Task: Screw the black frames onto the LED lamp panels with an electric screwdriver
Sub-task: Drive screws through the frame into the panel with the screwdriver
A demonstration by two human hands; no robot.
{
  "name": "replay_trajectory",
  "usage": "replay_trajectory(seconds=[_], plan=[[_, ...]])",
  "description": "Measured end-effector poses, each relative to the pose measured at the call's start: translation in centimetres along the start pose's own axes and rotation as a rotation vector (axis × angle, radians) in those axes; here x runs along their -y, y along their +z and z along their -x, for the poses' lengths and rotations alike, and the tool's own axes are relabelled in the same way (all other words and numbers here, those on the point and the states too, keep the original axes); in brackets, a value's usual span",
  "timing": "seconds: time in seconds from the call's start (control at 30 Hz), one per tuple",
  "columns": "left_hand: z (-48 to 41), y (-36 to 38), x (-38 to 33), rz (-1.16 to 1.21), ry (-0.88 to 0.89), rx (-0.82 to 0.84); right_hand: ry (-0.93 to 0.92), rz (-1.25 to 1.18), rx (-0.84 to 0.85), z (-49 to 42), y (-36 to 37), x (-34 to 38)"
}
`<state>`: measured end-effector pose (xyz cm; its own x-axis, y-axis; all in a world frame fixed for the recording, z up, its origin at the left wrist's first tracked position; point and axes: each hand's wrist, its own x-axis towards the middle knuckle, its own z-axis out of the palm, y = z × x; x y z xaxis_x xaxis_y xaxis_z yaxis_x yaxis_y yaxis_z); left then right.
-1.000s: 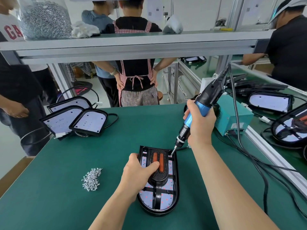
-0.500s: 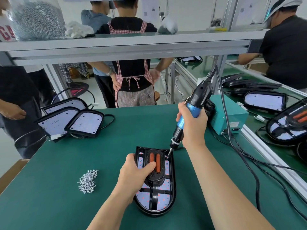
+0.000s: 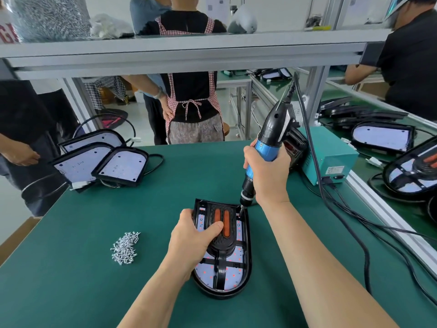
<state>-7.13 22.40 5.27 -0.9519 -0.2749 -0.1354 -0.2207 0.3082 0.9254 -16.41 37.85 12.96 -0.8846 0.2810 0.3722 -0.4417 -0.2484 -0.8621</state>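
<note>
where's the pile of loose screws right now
In the head view, the screw pile lies on the green table, left of the left hand and the lamp panel it steadies.

- The left hand (image 3: 192, 242) covers the left side of the frame (image 3: 222, 235); its fingers are out of sight beyond the panel (image 3: 221, 280) edge.
- The driver (image 3: 264, 150) bit is tiny; whether a screw sits under it cannot be told.
- The right hand (image 3: 268, 176) hides the middle of the driver's blue barrel.
- The screws (image 3: 124, 247) blur into one heap, too small to count.
- The stacked panels (image 3: 99, 162) overlap, so the back ones show only in part.
- The box (image 3: 331, 162) label is unreadable, and its front is half behind the driver.
- The right-hand lamp (image 3: 413, 174) is cut by the picture's edge.
- The bystanders are cut off by the shelf (image 3: 189, 53).
</note>
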Motion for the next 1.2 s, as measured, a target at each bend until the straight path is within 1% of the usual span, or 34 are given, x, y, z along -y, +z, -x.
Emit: replay_trajectory(seconds=[0.07,0.2,0.27,0.47,0.53,0.67,0.7,0.8,0.93,1.03,1.1,1.2], plan=[[0.0,0.0,0.0,-0.009,0.001,-0.002,0.002,0.003,0.044,0.1,-0.2,0.1],[0.1,-0.1,-0.2,-0.013,-0.007,0.003,0.027,0.004,0.203,0.5,-0.7,0.5],[0.2,0.0,-0.4,-0.009,-0.019,0.004,0.052,-0.018,0.243,0.5,-0.7,0.9],[0.9,-0.2,-1.7,0.025,-0.052,0.028,0.054,-0.079,0.210,0.5,-1.4,1.8],[1.0,-0.1,-1.7,0.033,-0.049,0.033,0.033,-0.077,0.214,0.8,-1.9,2.1],[0.8,-0.2,-1.5,0.032,-0.058,0.019,-0.048,-0.121,0.286,1.4,-2.4,3.3],[0.8,-0.3,-1.5,0.029,-0.060,0.012,-0.068,-0.140,0.273,1.5,-2.5,3.6],[1.1,-0.3,-1.4,-0.018,-0.050,0.001,-0.051,-0.243,0.108,1.9,-3.0,4.2],[1.7,-1.1,-1.0,-0.183,0.013,-0.030,0.118,-0.489,-0.161,2.4,-4.9,3.6],[1.9,-2.6,-0.1,-0.323,0.052,-0.175,0.193,-0.554,-0.327,3.2,-7.0,1.9],[2.0,-4.3,0.8,-0.328,0.097,-0.301,0.230,-0.589,-0.399,3.8,-8.3,0.9],[2.0,-7.2,2.7,-0.348,0.093,-0.403,0.329,-0.663,-0.488,4.6,-9.8,-0.3]])
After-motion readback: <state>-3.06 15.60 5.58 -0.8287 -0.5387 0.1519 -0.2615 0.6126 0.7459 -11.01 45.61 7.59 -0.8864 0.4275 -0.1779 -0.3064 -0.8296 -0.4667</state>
